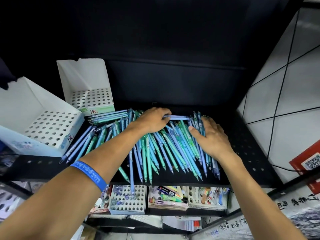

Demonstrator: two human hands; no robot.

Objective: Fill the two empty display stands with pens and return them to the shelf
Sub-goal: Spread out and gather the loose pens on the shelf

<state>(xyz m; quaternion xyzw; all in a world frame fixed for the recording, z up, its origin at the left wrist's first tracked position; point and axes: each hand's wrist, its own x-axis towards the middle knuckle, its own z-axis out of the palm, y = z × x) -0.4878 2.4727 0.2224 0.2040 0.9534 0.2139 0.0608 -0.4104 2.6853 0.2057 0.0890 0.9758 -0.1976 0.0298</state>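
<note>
Nearest the camera, the tips of the loose pens [155, 153] overhang the front edge of the black perforated shelf [249, 148], and the heap fans back from there, most of the blue and green barrels running front to back, a few at the left lying slanted or crosswise. Both forearms reach in over this heap. The right hand [210, 135] lies flat on the right side of the pile, fingers nearly straight and pressing on the barrels. A little farther in, the left hand [152, 119] curls its fingers round a small bundle of blue pens [178, 117] that lies crosswise, pointing toward the right hand. The two empty display stands sit to the left and beyond: the nearer stand [46, 129] at the left edge, the farther stand [91, 99] just behind the heap, both with bare hole grids. The left hand is the nearer to them, so the bundle would probably have to travel leftward and be turned upright to enter the holes.
</note>
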